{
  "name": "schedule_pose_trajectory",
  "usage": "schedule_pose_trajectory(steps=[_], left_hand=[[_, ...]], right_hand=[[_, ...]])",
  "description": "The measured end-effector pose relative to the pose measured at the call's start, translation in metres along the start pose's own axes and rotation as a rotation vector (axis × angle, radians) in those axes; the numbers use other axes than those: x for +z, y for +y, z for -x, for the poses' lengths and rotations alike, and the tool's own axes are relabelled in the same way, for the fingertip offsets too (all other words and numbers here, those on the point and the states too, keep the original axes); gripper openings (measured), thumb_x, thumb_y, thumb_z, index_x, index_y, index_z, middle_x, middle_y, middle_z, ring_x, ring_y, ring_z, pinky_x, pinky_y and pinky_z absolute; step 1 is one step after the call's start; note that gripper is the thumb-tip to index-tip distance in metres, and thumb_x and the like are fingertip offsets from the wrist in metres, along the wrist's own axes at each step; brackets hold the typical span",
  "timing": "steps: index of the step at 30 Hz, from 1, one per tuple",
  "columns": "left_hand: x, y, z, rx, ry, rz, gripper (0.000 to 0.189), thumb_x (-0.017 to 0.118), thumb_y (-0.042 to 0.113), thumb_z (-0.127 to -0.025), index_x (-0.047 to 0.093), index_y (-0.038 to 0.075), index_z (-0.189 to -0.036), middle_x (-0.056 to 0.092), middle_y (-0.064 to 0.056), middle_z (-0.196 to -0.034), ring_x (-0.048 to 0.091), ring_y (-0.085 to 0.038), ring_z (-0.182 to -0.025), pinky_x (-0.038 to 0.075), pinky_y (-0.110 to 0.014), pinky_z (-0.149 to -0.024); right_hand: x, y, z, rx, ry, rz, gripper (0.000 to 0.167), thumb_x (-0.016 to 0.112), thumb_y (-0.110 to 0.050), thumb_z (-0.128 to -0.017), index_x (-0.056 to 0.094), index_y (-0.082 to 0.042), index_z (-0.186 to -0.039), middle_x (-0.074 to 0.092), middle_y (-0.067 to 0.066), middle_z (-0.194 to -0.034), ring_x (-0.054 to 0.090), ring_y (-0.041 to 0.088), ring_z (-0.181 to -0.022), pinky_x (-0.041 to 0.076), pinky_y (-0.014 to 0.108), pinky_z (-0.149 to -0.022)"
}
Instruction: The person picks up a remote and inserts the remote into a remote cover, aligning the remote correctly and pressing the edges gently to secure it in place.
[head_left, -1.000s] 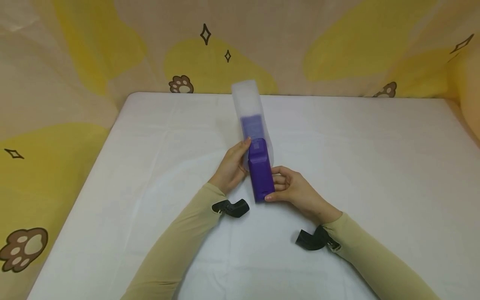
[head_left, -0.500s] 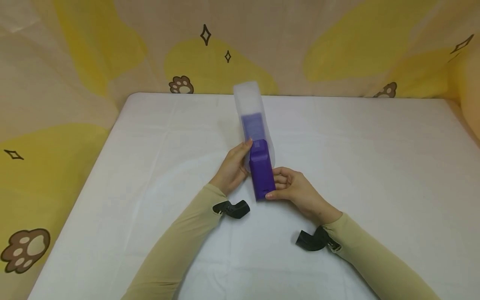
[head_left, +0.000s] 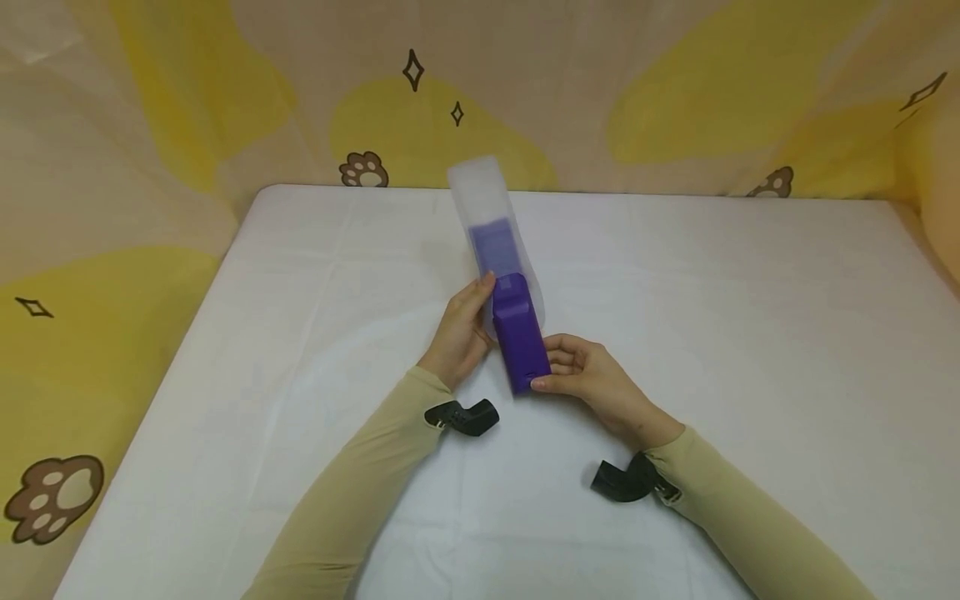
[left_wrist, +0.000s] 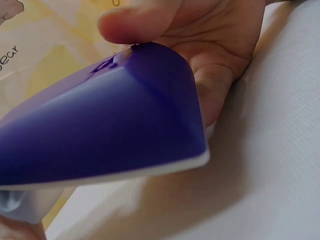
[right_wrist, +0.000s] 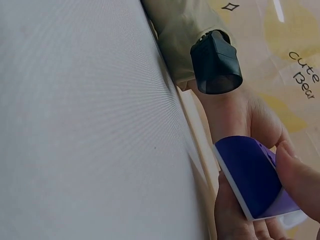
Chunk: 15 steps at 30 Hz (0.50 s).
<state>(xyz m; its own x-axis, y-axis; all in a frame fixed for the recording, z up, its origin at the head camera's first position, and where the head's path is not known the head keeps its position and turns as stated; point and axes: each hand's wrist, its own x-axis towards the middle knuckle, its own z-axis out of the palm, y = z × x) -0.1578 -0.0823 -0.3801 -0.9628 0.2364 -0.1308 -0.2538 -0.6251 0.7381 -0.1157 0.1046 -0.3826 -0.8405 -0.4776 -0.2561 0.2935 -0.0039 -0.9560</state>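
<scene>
A remote control point(head_left: 521, 346) with a purple back and a white edge lies partly inside a clear frosted sleeve point(head_left: 478, 190). Its far part shows bluish through the plastic; the near part is bare. My left hand point(head_left: 459, 333) holds the sleeve near its mouth, thumb along the left edge, other fingers mostly hidden underneath. At the near end, my right hand point(head_left: 600, 379) pinches the remote with its thumb on top and its fingers at the side. The left wrist view shows the remote's rounded end point(left_wrist: 115, 120) tilted above the white cloth, against that right hand.
A white-covered table point(head_left: 712, 292) spreads beneath the hands. Behind it hangs a yellow and beige curtain point(head_left: 465, 50) with paw prints. Black camera mounts sit on both wrists, the left mount point(head_left: 465, 417) close to the remote's near end.
The sleeve's far end has swung slightly left and the remote has tilted with it. The remote's near end has moved a little away from me. Both hands keep their hold.
</scene>
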Motion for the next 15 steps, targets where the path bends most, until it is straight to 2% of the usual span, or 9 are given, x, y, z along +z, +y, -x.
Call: schedule_pose_trajectory(steps=[6, 15], left_hand=[[0.0006, 0.0012, -0.0003, -0.008, 0.017, -0.002, 0.042, 0.035, 0.018, -0.103, 0.036, -0.008, -0.135, 0.06, -0.001, -0.107, 0.059, -0.011, -0.098, 0.05, -0.027, -0.081], [0.0012, 0.0007, -0.001, 0.007, 0.034, -0.009, 0.04, 0.035, 0.017, -0.104, 0.037, -0.008, -0.135, 0.06, 0.0, -0.103, 0.058, -0.009, -0.096, 0.049, -0.027, -0.079]], right_hand=[[0.0, -0.0011, 0.0008, 0.006, -0.004, 0.01, 0.053, 0.068, 0.009, -0.078, 0.045, 0.013, -0.125, 0.063, 0.011, -0.105, 0.064, 0.015, -0.091, 0.052, 0.028, -0.084], [0.0001, -0.0022, 0.0017, 0.032, -0.009, 0.006, 0.059, 0.067, 0.013, -0.076, 0.042, 0.014, -0.129, 0.062, 0.014, -0.109, 0.064, 0.016, -0.091, 0.052, 0.028, -0.083]])
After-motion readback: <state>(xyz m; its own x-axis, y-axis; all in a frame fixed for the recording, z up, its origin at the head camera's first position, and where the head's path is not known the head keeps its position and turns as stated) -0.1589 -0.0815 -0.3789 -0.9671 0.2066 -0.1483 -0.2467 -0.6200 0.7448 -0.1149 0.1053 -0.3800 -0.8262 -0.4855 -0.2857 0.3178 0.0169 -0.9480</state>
